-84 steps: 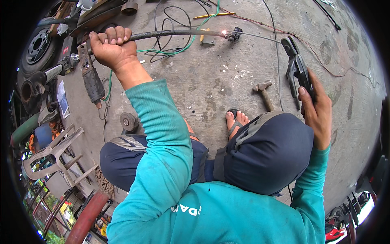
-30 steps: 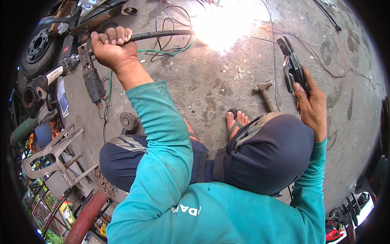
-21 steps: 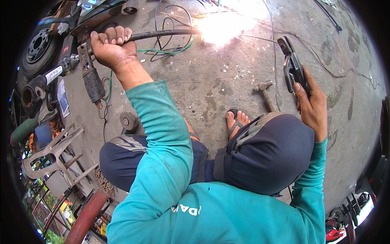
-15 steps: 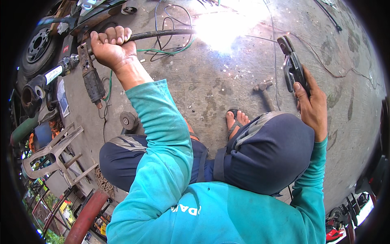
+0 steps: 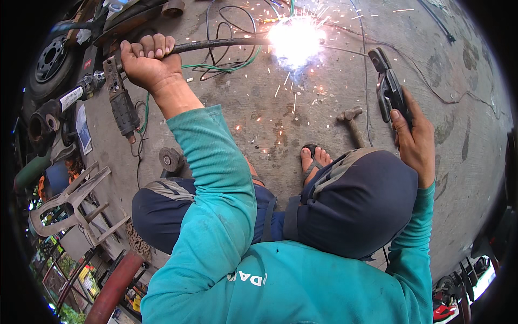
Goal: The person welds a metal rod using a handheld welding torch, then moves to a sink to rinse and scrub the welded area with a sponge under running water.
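Since the first of the earlier frames, your right hand (image 5: pixel 416 141) has come slightly to the left, carrying the black electrode holder (image 5: pixel 393 89) with it, and the small glow at the joint has grown into a white glare (image 5: pixel 294 43). Half a second ago that glare spread wider; now it is tighter, with sparks streaking out around it. Your left hand (image 5: pixel 152 62) has hardly moved.

That left hand is a closed fist around the dark bar (image 5: pixel 221 44), which curves from your knuckles across to the glare, where its far end is lost. Your right hand is wrapped round the holder's handle, thumb on the near side, and the thin electrode (image 5: pixel 348 50) runs from the holder's head leftward into the same brightness — whether its tip touches the bar you cannot tell.

Just below your left fist hangs a tool with a black ribbed grip (image 5: pixel 127 116) and a perforated metal head. Dark and green cables (image 5: pixel 237 68) loop on the concrete floor (image 5: pixel 270 119) near the bar. A hammer (image 5: pixel 353 127) lies beside your right knee, a grinding disc (image 5: pixel 171 160) sits by your left knee — and a plastic chair (image 5: pixel 82 218) stands further left.
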Available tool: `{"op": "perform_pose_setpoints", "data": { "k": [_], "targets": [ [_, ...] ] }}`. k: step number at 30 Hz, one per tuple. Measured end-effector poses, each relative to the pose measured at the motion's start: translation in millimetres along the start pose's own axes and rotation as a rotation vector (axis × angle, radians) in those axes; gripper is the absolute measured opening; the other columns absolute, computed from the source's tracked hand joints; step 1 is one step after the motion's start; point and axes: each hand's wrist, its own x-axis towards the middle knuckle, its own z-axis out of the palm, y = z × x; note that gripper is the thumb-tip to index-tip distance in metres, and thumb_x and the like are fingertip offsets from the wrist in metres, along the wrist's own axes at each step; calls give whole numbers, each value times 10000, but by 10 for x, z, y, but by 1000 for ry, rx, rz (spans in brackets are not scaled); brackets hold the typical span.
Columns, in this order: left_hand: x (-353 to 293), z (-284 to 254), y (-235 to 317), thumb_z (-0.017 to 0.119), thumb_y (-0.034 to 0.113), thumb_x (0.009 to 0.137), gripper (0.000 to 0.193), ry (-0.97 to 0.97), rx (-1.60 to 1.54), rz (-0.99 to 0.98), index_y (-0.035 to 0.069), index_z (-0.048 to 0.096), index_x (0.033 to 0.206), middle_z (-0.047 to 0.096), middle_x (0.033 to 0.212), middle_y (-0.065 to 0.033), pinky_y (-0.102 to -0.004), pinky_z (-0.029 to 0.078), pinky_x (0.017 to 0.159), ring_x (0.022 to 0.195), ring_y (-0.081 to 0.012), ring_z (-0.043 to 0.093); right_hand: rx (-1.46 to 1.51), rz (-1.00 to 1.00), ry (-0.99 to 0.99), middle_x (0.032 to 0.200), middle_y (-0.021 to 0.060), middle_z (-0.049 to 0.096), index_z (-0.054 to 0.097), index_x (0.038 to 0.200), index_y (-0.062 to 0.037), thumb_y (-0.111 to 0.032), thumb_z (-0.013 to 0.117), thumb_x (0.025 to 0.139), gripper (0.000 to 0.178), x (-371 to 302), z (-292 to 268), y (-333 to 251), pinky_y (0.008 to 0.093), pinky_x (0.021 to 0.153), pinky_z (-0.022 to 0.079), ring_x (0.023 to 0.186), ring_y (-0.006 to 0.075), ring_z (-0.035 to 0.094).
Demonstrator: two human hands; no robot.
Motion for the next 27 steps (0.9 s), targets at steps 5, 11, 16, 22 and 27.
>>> {"op": "perform_pose_setpoints", "data": {
  "k": [5,11,16,22,27],
  "targets": [
    [-1,-3,-11,404,270,1009,487,-10,-5,1,186,333,534,289,481,27,-304,269,486,434,-125,290,-10,-24,13,725,11,575,520,1494,-76,-150,622,1012,499,5,18,18,280,514,398,572,81,474],
    [2,-34,-22,376,289,1027,506,-16,4,9,184,332,534,288,482,27,-311,266,489,437,-129,285,-23,3,8,714,5,570,521,1496,-84,-150,622,1010,501,5,36,32,277,509,403,565,78,483],
    [21,-97,-17,367,294,1032,508,-7,14,8,184,333,537,291,484,26,-312,267,489,434,-132,284,-8,20,10,711,-3,566,521,1498,-91,-150,615,1014,497,8,60,36,275,502,409,564,74,489],
    [23,-103,-17,364,296,1033,501,1,12,6,184,336,545,291,486,27,-315,271,490,433,-132,293,48,9,0,720,-5,566,520,1502,-104,-152,611,1018,495,0,63,58,276,503,411,570,74,495],
    [37,-93,-32,362,296,1033,500,5,5,-5,185,336,547,284,487,28,-313,272,493,435,-131,290,17,32,-15,887,86,601,519,1485,-70,-155,601,1017,483,5,32,27,327,657,449,765,174,556]
  ]
}}
